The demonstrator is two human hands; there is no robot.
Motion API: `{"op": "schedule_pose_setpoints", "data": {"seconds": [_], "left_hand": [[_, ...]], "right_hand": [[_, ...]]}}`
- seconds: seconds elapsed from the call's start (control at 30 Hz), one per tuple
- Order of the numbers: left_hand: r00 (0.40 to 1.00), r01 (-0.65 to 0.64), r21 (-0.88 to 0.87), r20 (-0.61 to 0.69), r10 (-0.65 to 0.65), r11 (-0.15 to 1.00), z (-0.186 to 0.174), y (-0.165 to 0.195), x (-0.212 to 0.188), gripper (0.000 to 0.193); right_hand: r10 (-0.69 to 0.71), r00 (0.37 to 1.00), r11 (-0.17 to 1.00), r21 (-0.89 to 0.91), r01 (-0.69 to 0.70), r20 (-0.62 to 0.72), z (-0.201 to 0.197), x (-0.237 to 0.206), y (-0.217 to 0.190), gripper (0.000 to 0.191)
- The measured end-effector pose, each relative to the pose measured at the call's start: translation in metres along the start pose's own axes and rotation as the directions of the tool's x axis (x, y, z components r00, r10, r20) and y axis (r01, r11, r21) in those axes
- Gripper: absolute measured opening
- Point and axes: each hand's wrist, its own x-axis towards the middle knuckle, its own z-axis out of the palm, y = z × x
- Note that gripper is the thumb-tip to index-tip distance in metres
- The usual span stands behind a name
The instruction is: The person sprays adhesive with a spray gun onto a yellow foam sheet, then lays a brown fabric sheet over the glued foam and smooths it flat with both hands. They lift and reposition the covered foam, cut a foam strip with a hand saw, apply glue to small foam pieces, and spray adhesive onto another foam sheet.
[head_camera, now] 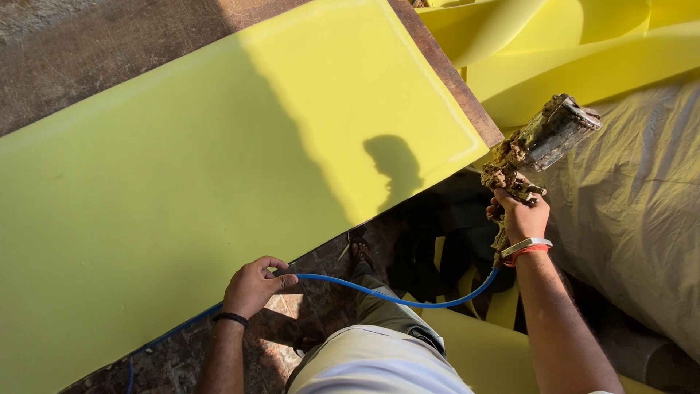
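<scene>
A dark, worn wooden desk point(109, 51) fills the upper left of the view, and a large yellow foam sheet point(219, 168) lies slantwise across it, half in sunlight and half in shadow. More yellow foam pieces point(569, 51) are piled beyond the sheet's far right corner, and a pale grey plastic cover point(634, 219) is draped to the right of that corner.

The right hand point(519, 217) is closed around the grip of a glue-crusted spray gun point(539, 142), held off the sheet's right edge with its metal cup tilted up and away from the sheet. A thin blue air hose point(394, 295) hangs from the bottom of the gun and curves back toward the sheet's near edge. There the left hand point(254, 286) is closed loosely on the hose, fingers curled over it just beside the foam. A shadow of the gun falls on the sheet near its right end.
</scene>
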Motion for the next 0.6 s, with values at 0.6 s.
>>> {"op": "schedule_pose_setpoints", "data": {"seconds": [0.6], "left_hand": [[0.724, 0.133, -0.266, -0.632, -0.277, 0.955, -0.076, -0.306, -0.241, 0.065]], "right_hand": [[0.019, 0.738, 0.995, -0.087, 0.054, 0.674, 0.264, -0.292, 0.039, 0.012]]}}
